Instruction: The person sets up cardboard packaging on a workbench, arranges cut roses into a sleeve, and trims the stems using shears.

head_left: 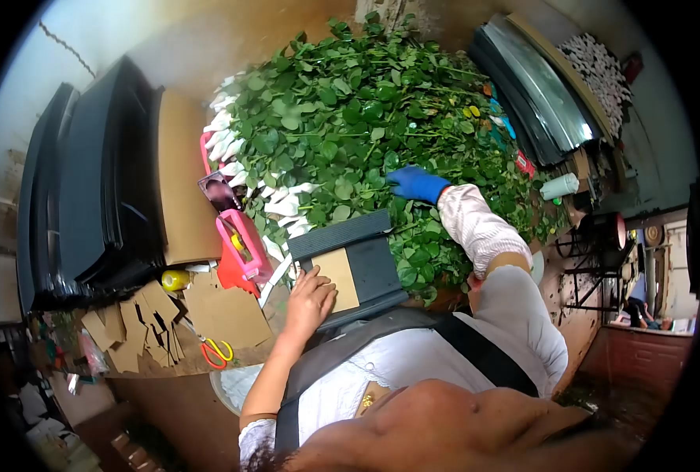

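A black corrugated sheet (375,263) with folded-up edges lies before me, a tan cardboard piece (336,279) on it. My bare left hand (313,295) rests on the cardboard's left part, its fingers spread flat. In a blue glove, my right hand (418,185) reaches onto the heap of green leafy stems (342,110); its fingertips are partly lost among the leaves, and I cannot make out what they touch. White-wrapped flower heads (287,206) stick out on the heap's left side.
A pink tape dispenser (244,248) and scissors with red and yellow handles (217,353) are at left, near cut cardboard (224,311) and yellow tape (175,280). Stacks of dark sheets (102,181) stand far left; more sheets (535,90) are upper right. A white roll (559,186) lies at right.
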A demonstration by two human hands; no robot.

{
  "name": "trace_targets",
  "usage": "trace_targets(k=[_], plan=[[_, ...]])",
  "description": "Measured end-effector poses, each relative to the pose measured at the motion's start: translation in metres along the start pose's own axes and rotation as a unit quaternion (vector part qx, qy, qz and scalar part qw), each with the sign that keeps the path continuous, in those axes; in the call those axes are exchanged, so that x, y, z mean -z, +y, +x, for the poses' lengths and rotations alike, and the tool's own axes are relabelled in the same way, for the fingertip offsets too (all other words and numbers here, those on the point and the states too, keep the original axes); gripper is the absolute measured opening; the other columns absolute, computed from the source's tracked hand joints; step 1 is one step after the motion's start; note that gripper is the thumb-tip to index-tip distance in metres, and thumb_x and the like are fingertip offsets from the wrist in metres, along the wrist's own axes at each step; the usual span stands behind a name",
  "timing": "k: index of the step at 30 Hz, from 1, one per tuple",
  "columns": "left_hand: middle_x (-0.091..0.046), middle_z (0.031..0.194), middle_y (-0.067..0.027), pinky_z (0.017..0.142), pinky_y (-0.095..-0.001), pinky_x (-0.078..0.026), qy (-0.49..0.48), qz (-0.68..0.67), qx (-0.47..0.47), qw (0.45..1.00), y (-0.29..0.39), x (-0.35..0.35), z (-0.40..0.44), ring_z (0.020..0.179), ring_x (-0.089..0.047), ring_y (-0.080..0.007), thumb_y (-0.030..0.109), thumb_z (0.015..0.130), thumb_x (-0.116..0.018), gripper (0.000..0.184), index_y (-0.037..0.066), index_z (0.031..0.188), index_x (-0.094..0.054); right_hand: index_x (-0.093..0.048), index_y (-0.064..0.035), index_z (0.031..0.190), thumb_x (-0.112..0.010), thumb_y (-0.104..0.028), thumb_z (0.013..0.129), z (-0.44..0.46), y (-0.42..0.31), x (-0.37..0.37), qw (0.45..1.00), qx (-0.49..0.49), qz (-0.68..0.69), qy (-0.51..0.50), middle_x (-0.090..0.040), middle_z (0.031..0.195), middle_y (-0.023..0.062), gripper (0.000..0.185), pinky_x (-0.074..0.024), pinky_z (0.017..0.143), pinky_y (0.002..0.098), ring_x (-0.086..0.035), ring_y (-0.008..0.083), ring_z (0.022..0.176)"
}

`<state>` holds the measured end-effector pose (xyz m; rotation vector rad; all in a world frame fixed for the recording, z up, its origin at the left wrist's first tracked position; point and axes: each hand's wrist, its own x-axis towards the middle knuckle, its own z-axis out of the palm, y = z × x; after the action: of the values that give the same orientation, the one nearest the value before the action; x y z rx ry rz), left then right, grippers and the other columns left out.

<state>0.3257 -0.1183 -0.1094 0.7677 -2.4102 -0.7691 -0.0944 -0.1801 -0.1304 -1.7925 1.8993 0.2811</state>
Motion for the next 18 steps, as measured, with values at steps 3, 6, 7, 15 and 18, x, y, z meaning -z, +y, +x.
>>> trace_targets(k=[3,6,7,15,18], plan=[[-0.067,0.099,-0.0080,0.104,-0.0520,-0.045,-0.004,-0.004,0.003,1.000,0.000,0.002,0.000,0.115,-0.062,-0.0331,0.009,0.080,-0.074,0.009,0.007,0.089,-0.073,-0.052,-0.0223,0.141,-0.064,-0.045,0.085,-0.012,-0.013,0.058,0.997,-0.003,0.074,0.034,-0.060,0.133,0.0166,0.062,-0.0453,0.103,0.0439,-0.058,0.0357,0.120],[-0.066,0.099,-0.0081,0.104,-0.0508,-0.046,-0.006,-0.008,0.009,1.000,0.000,0.004,0.002,0.116,-0.062,-0.0329,0.009,0.079,-0.074,0.010,0.006,0.089,-0.073,-0.062,-0.0152,0.126,-0.061,-0.027,0.091,0.008,-0.013,0.090,0.924,0.065,0.153,0.345,-0.064,0.124,0.0162,0.037,-0.0499,0.096,0.0405,-0.062,0.0351,0.110],[-0.066,0.100,-0.0081,0.104,-0.0504,-0.046,-0.006,-0.010,0.009,1.000,0.000,0.004,0.002,0.116,-0.061,-0.0328,0.009,0.080,-0.073,0.010,0.006,0.090,-0.072,-0.064,-0.0153,0.120,-0.060,-0.023,0.088,0.018,-0.016,0.102,0.919,0.024,0.051,0.391,-0.066,0.116,0.0158,0.033,-0.0508,0.092,0.0403,-0.064,0.0328,0.104],[-0.066,0.104,-0.0054,0.105,-0.0469,-0.045,0.000,-0.008,0.019,1.000,-0.004,0.002,-0.005,0.119,-0.060,-0.0290,0.013,0.083,-0.072,0.011,0.008,0.093,-0.071,-0.060,-0.0120,0.113,-0.072,-0.015,0.073,0.055,-0.018,0.093,0.904,0.175,-0.267,0.286,-0.054,0.128,0.0139,0.042,-0.0459,0.096,0.0437,-0.055,0.0348,0.113],[-0.065,0.104,-0.0052,0.106,-0.0468,-0.045,0.006,-0.015,0.018,1.000,-0.007,-0.001,-0.007,0.120,-0.059,-0.0287,0.013,0.083,-0.072,0.011,0.008,0.093,-0.070,-0.057,-0.0095,0.111,-0.074,-0.013,0.070,0.013,-0.019,0.107,0.910,0.257,-0.221,0.240,-0.057,0.118,0.0107,0.044,-0.0489,0.089,0.0430,-0.059,0.0325,0.102]])
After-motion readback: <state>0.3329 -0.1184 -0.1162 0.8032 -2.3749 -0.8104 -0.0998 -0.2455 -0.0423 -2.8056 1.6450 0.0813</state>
